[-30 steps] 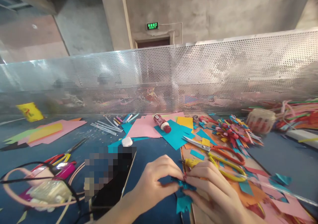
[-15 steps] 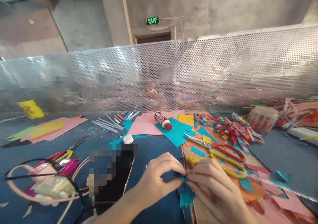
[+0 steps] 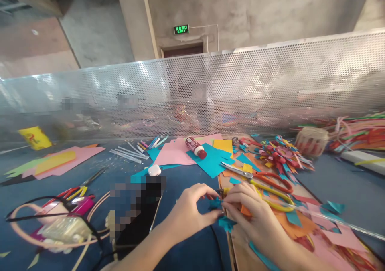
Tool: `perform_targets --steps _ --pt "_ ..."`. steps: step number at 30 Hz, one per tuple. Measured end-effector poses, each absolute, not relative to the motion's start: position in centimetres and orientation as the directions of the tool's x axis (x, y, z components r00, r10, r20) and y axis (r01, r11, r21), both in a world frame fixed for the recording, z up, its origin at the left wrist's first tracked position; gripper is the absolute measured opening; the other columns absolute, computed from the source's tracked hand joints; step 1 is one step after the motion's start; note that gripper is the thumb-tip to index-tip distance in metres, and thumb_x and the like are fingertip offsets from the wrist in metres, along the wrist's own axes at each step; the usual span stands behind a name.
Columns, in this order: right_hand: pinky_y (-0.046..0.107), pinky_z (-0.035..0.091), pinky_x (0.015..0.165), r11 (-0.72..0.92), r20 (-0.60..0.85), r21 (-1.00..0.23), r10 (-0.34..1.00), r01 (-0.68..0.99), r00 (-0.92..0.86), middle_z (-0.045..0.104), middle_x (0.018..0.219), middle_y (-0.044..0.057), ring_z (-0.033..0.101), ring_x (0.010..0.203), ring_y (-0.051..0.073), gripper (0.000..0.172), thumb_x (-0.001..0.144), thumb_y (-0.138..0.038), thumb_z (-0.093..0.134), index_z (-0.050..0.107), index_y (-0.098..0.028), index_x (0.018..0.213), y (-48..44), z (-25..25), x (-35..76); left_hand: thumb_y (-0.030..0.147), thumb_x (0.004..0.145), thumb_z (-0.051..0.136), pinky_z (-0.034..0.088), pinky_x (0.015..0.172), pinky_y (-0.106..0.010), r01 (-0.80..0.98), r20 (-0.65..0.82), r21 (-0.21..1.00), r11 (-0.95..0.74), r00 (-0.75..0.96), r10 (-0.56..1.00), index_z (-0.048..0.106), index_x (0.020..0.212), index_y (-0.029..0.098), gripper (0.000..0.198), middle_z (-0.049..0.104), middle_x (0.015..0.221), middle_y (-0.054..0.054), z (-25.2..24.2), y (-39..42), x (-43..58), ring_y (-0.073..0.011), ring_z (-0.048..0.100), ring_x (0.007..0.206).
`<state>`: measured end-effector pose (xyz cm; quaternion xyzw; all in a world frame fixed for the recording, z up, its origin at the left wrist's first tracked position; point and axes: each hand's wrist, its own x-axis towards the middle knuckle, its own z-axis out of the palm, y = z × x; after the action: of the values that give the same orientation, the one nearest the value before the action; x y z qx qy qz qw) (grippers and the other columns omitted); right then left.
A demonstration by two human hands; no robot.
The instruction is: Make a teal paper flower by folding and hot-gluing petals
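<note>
Between my two hands is a small cut piece of teal paper [image 3: 226,223], with jagged, folded-looking edges. My left hand [image 3: 191,207] curves around its left side, thumb below and bent fingers above, the fingertips touching the paper. From the right, my right hand [image 3: 252,213] pinches the same piece between thumb and fingers. Part of the paper is hidden behind the fingertips. Just beyond my right hand lie large scissors [image 3: 264,183] with orange and yellow handles, blades pointing left. A yellow-handled tool, mostly covered, sits behind my right fingers.
Beyond my hands a glue bottle [image 3: 195,147] lies on pink and teal sheets. A paper-flower cluster [image 3: 279,152] and scraps fill the right. A dark phone [image 3: 140,211], white case [image 3: 154,170] and cable tangle [image 3: 66,223] are left. A perforated metal screen [image 3: 135,98] rises behind.
The teal paper has shifted between my fingers, its lower part now higher and turned. My left fingers have spread slightly. A teal strip now shows under my right wrist. The view has tilted slightly.
</note>
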<state>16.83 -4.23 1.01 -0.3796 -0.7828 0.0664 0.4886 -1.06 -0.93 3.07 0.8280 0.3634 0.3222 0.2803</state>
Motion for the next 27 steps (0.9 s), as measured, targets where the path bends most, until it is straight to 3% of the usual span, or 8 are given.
perform_targets --steps 4,7,16,21,24,27 --pt "0.032 0.041 0.072 0.567 0.561 -0.654 0.808 0.500 -0.182 0.059 0.076 0.001 0.054 0.076 0.017 0.014 0.087 -0.022 0.051 0.057 -0.021 0.075 -3.9 0.8 17.1 0.029 0.068 0.068 0.045 0.074 -0.027 0.449 0.234 0.752 -0.482 0.502 0.833 0.065 0.089 0.020 0.023 0.067 0.086 -0.001 3.0 -0.8 -1.0 -0.0171 0.060 0.080" --pt "0.033 0.039 0.076 0.519 0.498 -0.705 0.848 0.484 -0.184 0.058 0.076 0.001 0.053 0.079 0.017 0.015 0.087 -0.026 0.053 0.058 -0.021 0.073 -3.9 0.9 17.2 0.031 0.070 0.066 0.045 0.074 -0.026 0.437 0.206 0.776 -0.455 0.506 0.838 0.065 0.089 0.020 0.022 0.067 0.085 -0.001 3.0 -0.7 -1.0 -0.0172 0.060 0.081" --pt "0.036 0.035 0.079 0.547 0.498 -0.648 0.831 0.530 -0.249 0.060 0.075 -0.001 0.053 0.077 0.016 0.014 0.085 -0.024 0.055 0.060 -0.021 0.072 -3.6 1.0 17.0 0.027 0.072 0.065 0.042 0.069 -0.023 0.413 0.237 0.764 -0.496 0.536 0.810 0.065 0.079 0.018 0.012 0.065 0.077 0.000 3.0 -1.0 -0.9 -0.0147 0.058 0.074" --pt "0.034 0.039 0.079 0.567 0.448 -0.638 0.823 0.521 -0.349 0.065 0.076 0.000 0.056 0.081 0.018 0.023 0.087 -0.036 0.052 0.065 -0.024 0.072 -3.2 1.9 17.7 0.030 0.072 0.064 0.041 0.069 -0.023 0.437 0.155 0.800 -0.411 0.511 0.846 0.064 0.076 0.018 0.013 0.064 0.074 0.001 2.9 -0.8 -0.8 -0.0150 0.056 0.074" --pt "0.036 0.040 0.084 0.601 0.491 -0.581 0.797 0.549 -0.353 0.064 0.094 0.003 0.055 0.092 0.019 0.031 0.092 -0.041 0.038 0.064 -0.025 0.094 -3.2 2.3 18.4 0.031 0.072 0.065 0.040 0.067 -0.023 0.385 0.131 0.862 -0.329 0.459 0.879 0.062 0.074 0.017 0.015 0.061 0.071 0.001 2.5 -0.1 -0.7 -0.0141 0.053 0.071" --pt "0.041 0.039 0.088 0.673 0.622 -0.425 0.703 0.605 -0.345 0.055 0.113 0.009 0.047 0.106 0.025 0.050 0.082 -0.056 0.048 0.051 -0.024 0.120 -3.4 1.9 18.5 0.036 0.072 0.064 0.038 0.061 -0.022 0.283 0.135 0.925 -0.255 0.383 0.914 0.057 0.073 0.016 0.021 0.054 0.065 0.003 2.3 0.4 -0.8 -0.0122 0.049 0.064"
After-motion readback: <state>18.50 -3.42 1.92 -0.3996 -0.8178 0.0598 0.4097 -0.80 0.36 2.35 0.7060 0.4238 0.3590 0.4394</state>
